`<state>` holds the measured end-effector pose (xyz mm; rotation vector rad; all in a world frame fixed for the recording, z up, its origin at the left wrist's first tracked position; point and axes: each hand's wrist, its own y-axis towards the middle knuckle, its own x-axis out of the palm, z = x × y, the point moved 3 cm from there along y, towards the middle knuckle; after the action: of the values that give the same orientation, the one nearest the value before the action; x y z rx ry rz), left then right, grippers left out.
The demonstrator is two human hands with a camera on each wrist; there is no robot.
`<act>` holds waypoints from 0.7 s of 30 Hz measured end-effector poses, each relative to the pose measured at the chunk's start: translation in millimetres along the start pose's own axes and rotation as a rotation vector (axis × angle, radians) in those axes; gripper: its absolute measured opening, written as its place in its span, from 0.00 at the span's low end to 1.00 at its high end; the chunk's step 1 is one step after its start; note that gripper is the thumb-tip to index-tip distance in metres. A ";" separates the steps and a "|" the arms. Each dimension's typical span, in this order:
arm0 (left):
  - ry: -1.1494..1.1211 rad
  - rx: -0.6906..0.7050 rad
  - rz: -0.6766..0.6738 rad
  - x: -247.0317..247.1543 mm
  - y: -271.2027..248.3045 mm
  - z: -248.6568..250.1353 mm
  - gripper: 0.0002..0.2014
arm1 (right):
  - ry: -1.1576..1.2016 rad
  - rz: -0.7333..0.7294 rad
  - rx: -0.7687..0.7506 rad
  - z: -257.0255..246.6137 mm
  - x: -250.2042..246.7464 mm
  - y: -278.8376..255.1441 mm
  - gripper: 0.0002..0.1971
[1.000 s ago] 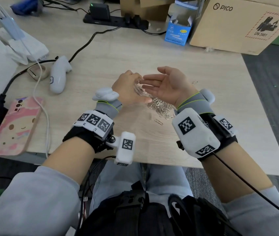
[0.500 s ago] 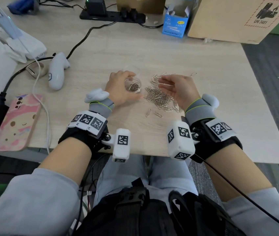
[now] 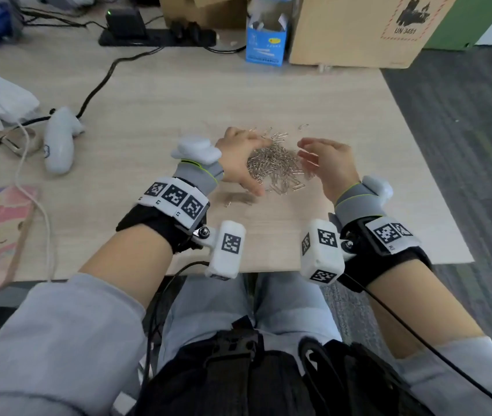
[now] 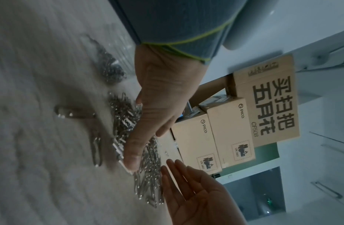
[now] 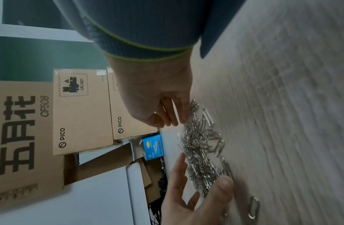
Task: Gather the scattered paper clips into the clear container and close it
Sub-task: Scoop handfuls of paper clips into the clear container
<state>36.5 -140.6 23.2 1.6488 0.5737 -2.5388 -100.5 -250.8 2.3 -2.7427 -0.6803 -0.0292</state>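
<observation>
Paper clips: a heap of small silver wire paper clips [image 3: 273,171] lies on the pale wood-grain desk [image 3: 154,94], between the two hands; a few strays sit just outside it, near the desk's front edge.
Left hand [image 3: 240,159]: grip wide, fingers straight, edge of the hand on the desk against the heap's left side, likely a wall to rake clips inward.
Right hand [image 3: 327,163]: grip wide and empty, palm facing the heap from the right, hovering near it, apparently to cup the other side.
Clear container: a blurred transparent shape [image 4: 117,45] by the left wrist may be it; I cannot tell.
Stage: judging by the heap, gathering is unfinished; closing not yet done.
</observation>
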 end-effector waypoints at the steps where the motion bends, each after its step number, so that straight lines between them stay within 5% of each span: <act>1: 0.010 -0.023 0.005 3.7 2.8 -0.1 0.54 | 0.027 -0.029 0.024 2.7 -1.9 -1.6 0.11; 11: -0.315 -0.073 0.341 8.6 16.8 -5.2 0.12 | 0.390 -0.170 0.225 19.1 -4.5 -7.3 0.09; 21: -0.575 -0.003 0.445 -9.2 23.9 -0.1 0.08 | 0.495 -0.202 0.292 11.9 -1.2 -4.1 0.11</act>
<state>46.5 -164.2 24.9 0.8364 0.1365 -2.4732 -104.1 -244.3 -7.8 -2.2478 -0.7412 -0.5833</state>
